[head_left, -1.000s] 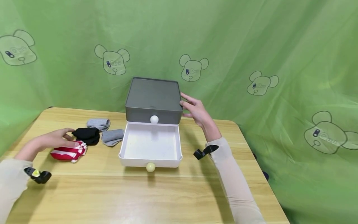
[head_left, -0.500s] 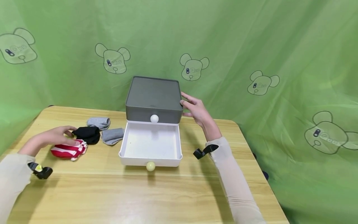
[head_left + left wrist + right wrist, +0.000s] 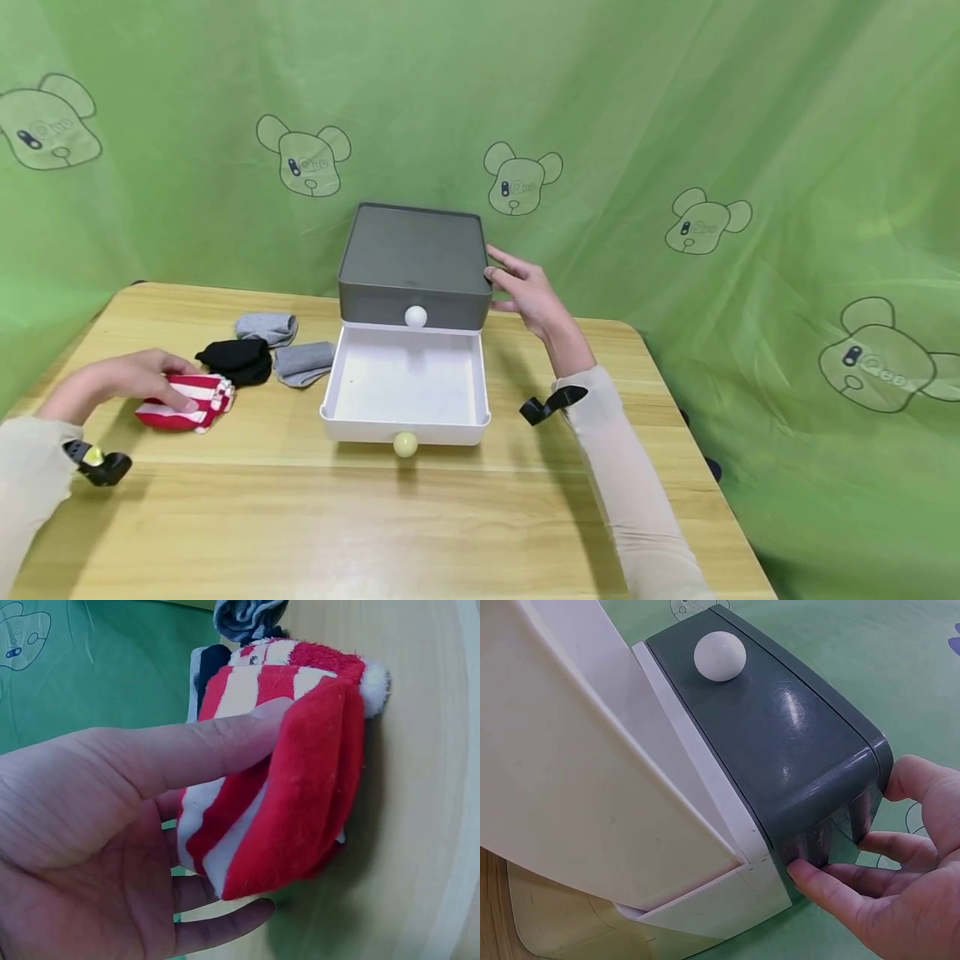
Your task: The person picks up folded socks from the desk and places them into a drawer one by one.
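My left hand (image 3: 146, 379) grips a folded red-and-white striped sock (image 3: 255, 795) at the left of the table. In the left wrist view the thumb lies across its near face and the other fingers reach behind it. Fingertips of my right hand (image 3: 532, 298) touch the right side of a small drawer cabinet (image 3: 416, 250) with a dark grey upper part. The right wrist view shows these fingers (image 3: 825, 889) spread along the grey side wall. Below the grey part, a white drawer (image 3: 408, 392) stands pulled out with nothing in it.
Just beyond the striped sock lies a folded black sock (image 3: 238, 360). Two folded grey socks (image 3: 303, 363) rest between it and the drawer. A white knob (image 3: 416, 317) and a pale yellow knob (image 3: 405, 444) stick out in front. Green curtain (image 3: 600, 100) hangs behind the wooden table (image 3: 300, 517).
My left hand's fingers have come away from beside the black sock and drawn in around the striped sock. The right hand stays at the cabinet's side.
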`<state>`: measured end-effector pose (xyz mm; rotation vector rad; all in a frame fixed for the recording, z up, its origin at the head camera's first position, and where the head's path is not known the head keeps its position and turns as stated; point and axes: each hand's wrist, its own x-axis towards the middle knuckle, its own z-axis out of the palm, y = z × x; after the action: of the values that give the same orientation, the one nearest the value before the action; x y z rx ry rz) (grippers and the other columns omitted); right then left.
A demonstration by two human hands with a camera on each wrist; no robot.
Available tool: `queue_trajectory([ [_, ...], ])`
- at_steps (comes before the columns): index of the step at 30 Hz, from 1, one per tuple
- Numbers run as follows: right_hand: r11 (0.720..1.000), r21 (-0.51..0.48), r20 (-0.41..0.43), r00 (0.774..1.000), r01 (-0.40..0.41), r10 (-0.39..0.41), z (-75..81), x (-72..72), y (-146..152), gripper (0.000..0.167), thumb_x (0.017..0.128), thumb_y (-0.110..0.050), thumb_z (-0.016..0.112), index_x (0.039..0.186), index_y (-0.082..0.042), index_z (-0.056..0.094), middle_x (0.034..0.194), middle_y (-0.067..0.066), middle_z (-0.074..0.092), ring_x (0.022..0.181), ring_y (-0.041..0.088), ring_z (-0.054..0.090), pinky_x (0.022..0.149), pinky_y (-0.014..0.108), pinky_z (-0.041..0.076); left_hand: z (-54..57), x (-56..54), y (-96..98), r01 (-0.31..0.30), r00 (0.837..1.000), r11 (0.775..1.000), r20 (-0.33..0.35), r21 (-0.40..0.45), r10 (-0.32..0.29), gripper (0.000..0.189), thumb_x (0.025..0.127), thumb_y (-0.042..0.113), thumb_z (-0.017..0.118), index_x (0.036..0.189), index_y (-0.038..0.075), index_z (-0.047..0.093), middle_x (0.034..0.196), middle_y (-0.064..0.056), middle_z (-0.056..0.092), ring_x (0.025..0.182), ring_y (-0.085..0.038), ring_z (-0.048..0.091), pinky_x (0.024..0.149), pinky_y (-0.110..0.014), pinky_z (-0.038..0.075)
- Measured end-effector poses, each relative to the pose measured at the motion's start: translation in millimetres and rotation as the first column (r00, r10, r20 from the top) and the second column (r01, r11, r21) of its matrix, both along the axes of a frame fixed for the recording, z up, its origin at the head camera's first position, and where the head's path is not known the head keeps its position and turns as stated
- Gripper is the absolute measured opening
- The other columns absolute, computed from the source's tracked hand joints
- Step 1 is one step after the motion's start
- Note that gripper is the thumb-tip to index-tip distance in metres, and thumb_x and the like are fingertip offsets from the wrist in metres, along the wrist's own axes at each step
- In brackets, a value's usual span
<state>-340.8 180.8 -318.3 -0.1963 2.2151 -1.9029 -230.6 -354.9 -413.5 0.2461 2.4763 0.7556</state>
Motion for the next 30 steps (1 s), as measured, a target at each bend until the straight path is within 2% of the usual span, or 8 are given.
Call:
queue_trajectory([
  [3,1.000,0.004,-0.002,1.000,0.005,-0.005,0.0,0.5,-0.3,0.056,0.101,-0.017,0.060,0.154,-0.025,0.044,0.157,0.012,0.047,0.134,0.033,0.056,0.102,0.045,0.057,-1.1,1.2,0.5,-0.003,1.000,1.000,0.014,0.010,0.003,0.062,0.087,0.024,0.079,0.129,-0.016,0.056,0.111,-0.017,0.068,0.095,-0.017,0.058,0.083,-0.028,0.049],
  [9,1.000,0.002,0.008,1.000,0.005,-0.005,1.0,2.7,-0.8,0.056,0.102,-0.017,0.060,0.155,-0.025,0.044,0.155,0.013,0.049,0.134,0.034,0.056,0.102,0.044,0.057,-0.7,4.2,-0.1,0.009,1.000,0.999,0.025,0.054,-0.010,0.040,0.087,0.025,0.079,0.113,-0.004,0.067,0.101,-0.005,0.069,0.084,-0.011,0.058,0.076,-0.025,0.050],
  [13,1.000,0.003,0.007,1.000,0.003,-0.003,0.9,2.7,-0.6,0.056,0.102,-0.017,0.060,0.155,-0.025,0.044,0.155,0.013,0.049,0.134,0.034,0.055,0.101,0.044,0.057,4.0,5.9,-2.3,0.016,1.000,0.998,-0.013,0.064,-0.015,0.032,0.087,0.024,0.078,0.109,0.003,0.068,0.097,0.000,0.067,0.081,-0.007,0.058,0.074,-0.023,0.049],
  [17,1.000,0.009,0.005,1.000,0.004,-0.004,1.2,1.6,-0.3,0.056,0.101,-0.018,0.060,0.154,-0.026,0.044,0.158,0.012,0.045,0.136,0.034,0.054,0.103,0.045,0.056,15.1,8.3,-4.2,0.006,0.995,0.998,-0.099,0.054,-0.001,0.035,0.089,0.023,0.077,0.116,0.001,0.068,0.098,0.001,0.067,0.083,-0.004,0.055,0.073,-0.022,0.047],
  [21,1.000,0.011,0.005,1.000,0.004,-0.004,1.8,0.8,0.2,0.056,0.101,-0.019,0.060,0.154,-0.027,0.044,0.159,0.012,0.044,0.137,0.034,0.054,0.104,0.045,0.055,29.6,10.1,-2.0,-0.045,0.988,0.996,-0.147,0.083,0.057,0.040,0.092,0.023,0.074,0.122,-0.002,0.065,0.096,-0.001,0.067,0.078,-0.004,0.056,0.067,-0.023,0.049],
  [24,1.000,0.011,0.006,1.000,0.003,-0.003,2.3,1.1,0.5,0.056,0.102,-0.018,0.060,0.155,-0.026,0.044,0.159,0.012,0.044,0.137,0.034,0.054,0.103,0.044,0.056,41.0,10.6,3.6,-0.084,0.977,0.991,-0.188,0.103,0.102,0.051,0.093,0.024,0.073,0.131,-0.007,0.059,0.105,-0.010,0.069,0.079,-0.001,0.057,0.066,-0.023,0.051],
  [27,1.000,0.009,0.009,1.000,0.003,-0.003,2.5,1.8,0.2,0.057,0.101,-0.018,0.060,0.155,-0.026,0.043,0.159,0.012,0.044,0.137,0.033,0.054,0.102,0.044,0.057,52.2,9.6,11.6,-0.094,0.965,0.988,-0.234,0.126,0.122,0.062,0.094,0.024,0.072,0.139,-0.011,0.051,0.118,-0.019,0.068,0.086,0.002,0.057,0.071,-0.021,0.051],
  [30,1.000,0.010,0.013,1.000,0.005,-0.005,2.1,2.1,-0.5,0.057,0.102,-0.018,0.060,0.155,-0.026,0.043,0.159,0.012,0.044,0.137,0.033,0.053,0.102,0.043,0.057,64.5,8.7,23.7,-0.117,0.951,0.979,-0.266,0.170,0.159,0.060,0.094,0.026,0.073,0.139,-0.008,0.054,0.112,-0.010,0.072,0.086,0.002,0.058,0.075,-0.020,0.050],
])
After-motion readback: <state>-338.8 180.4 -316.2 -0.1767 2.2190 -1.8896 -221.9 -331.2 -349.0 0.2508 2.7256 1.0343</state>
